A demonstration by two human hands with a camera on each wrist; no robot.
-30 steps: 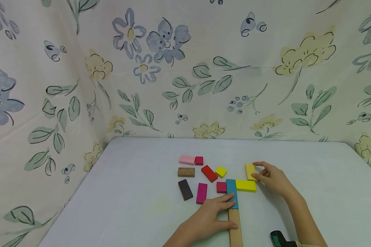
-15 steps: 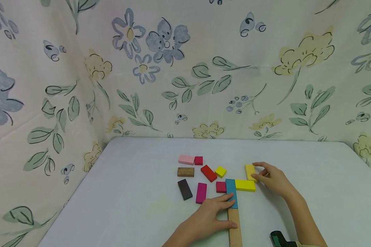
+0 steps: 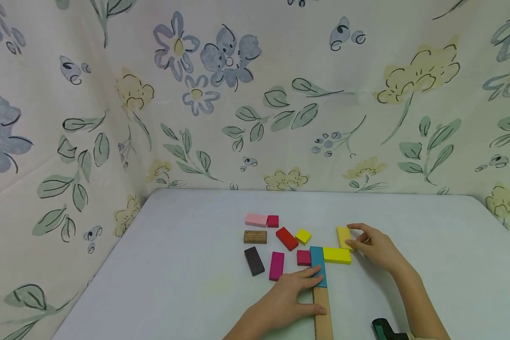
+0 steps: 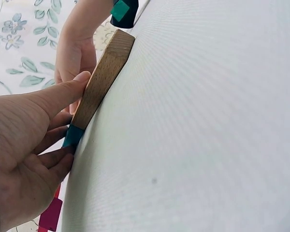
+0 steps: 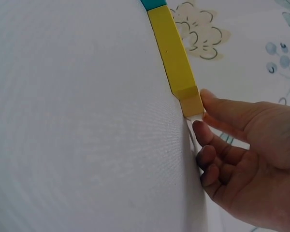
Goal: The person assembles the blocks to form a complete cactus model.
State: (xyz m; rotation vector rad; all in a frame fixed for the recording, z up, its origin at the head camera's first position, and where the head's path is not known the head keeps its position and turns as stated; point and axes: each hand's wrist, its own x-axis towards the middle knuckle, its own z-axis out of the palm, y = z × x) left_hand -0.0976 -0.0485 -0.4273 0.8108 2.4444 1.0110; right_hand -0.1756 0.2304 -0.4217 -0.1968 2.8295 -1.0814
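My left hand (image 3: 286, 297) rests over a line of wooden blocks. Its fingers lie on the blue block (image 3: 317, 256), while the thumb touches the long natural-wood block (image 3: 322, 323) that meets its near end. A bright yellow block (image 3: 337, 255) extends right from the blue one, and a crimson block (image 3: 303, 258) sits against its left side. Thumb and index finger of my right hand (image 3: 376, 249) pinch a pale yellow block (image 3: 343, 236) standing crosswise behind the yellow block's right end. In the right wrist view that pale yellow block (image 5: 192, 107) touches the yellow block (image 5: 171, 50).
Loose blocks lie left of the arrangement: pink (image 3: 256, 220), small red (image 3: 273, 221), brown (image 3: 255, 237), red (image 3: 287, 238), small yellow (image 3: 303, 236), dark (image 3: 254, 261) and magenta (image 3: 276, 266). A black strap device (image 3: 384, 329) is at the right wrist. Floral cloth (image 3: 255, 118) hangs behind the table.
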